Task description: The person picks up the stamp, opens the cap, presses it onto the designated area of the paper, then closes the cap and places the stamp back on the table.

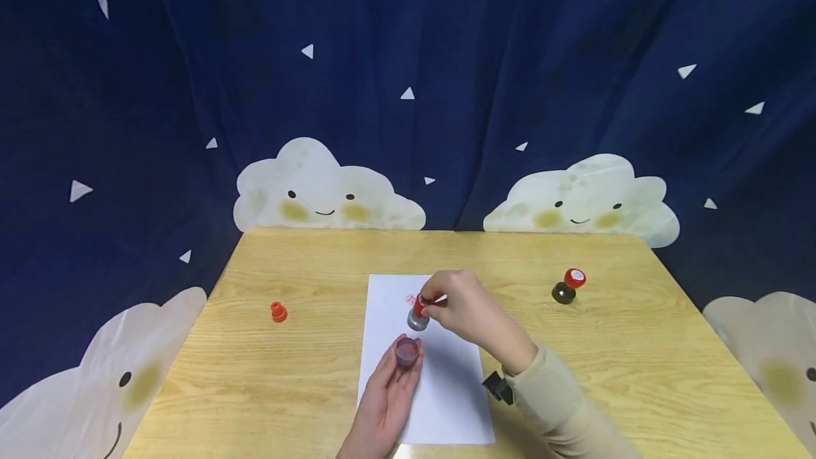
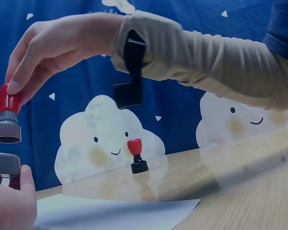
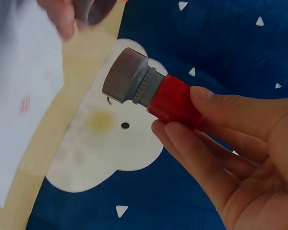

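Observation:
My right hand (image 1: 474,314) pinches the red handle of a self-inking stamp (image 3: 175,100) between thumb and fingertips. The stamp's grey, round lower end points down in the left wrist view. Just below and nearer to me, my left hand (image 1: 389,392) holds a round grey stamp cap (image 1: 407,351), its hollow side facing up, between thumb and fingers. A gap shows between the stamp (image 2: 8,105) and the cap (image 2: 5,164). Both hands are over a white sheet of paper (image 1: 449,416), which carries a small red round stamp print (image 1: 411,299) near its top.
A second stamp (image 1: 567,286) with a red knob and black base stands on the wooden table (image 1: 306,374) at the right. At the left sits a small red knob-shaped piece (image 1: 278,312). A dark blue curtain (image 1: 446,34) with clouds hangs behind the table.

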`<state>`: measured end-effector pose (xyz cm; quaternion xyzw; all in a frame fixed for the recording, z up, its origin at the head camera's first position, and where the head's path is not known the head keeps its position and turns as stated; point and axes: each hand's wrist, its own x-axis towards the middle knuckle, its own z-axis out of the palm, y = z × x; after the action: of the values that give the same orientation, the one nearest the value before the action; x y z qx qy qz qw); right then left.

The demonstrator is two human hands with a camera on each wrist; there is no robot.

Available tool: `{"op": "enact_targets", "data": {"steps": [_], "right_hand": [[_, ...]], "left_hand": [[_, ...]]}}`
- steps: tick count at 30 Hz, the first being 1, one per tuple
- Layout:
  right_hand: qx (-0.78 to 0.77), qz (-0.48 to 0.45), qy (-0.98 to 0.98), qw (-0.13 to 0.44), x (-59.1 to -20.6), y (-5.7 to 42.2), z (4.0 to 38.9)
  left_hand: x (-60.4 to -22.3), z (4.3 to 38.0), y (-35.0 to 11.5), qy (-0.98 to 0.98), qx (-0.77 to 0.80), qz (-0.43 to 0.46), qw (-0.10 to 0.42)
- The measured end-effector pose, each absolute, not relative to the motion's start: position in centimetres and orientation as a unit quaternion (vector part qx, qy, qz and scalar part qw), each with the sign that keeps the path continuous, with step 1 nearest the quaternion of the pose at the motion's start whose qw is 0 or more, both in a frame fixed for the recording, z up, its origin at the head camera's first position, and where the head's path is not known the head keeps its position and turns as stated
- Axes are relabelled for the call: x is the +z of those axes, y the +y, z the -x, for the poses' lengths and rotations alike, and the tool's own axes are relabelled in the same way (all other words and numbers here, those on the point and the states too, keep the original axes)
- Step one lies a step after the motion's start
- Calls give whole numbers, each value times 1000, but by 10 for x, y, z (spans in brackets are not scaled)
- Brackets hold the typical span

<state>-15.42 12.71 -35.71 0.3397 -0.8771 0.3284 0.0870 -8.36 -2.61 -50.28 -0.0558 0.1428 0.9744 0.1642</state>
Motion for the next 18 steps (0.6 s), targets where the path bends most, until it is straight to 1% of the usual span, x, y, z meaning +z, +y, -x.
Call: {"op": "enact_targets", "data": {"steps": [4,8,18], "right_hand": [[334,-361,-866,90,-363,122,142],[336,-363,-865,79,-369,117,133],[328,-361,-869,82,-374,113,128]], "left_hand": [[-503,85,-26,145,975,50,162],[-503,84,-26,133,977,44,162],[-504,83,-26,116,980,49,157]]}}
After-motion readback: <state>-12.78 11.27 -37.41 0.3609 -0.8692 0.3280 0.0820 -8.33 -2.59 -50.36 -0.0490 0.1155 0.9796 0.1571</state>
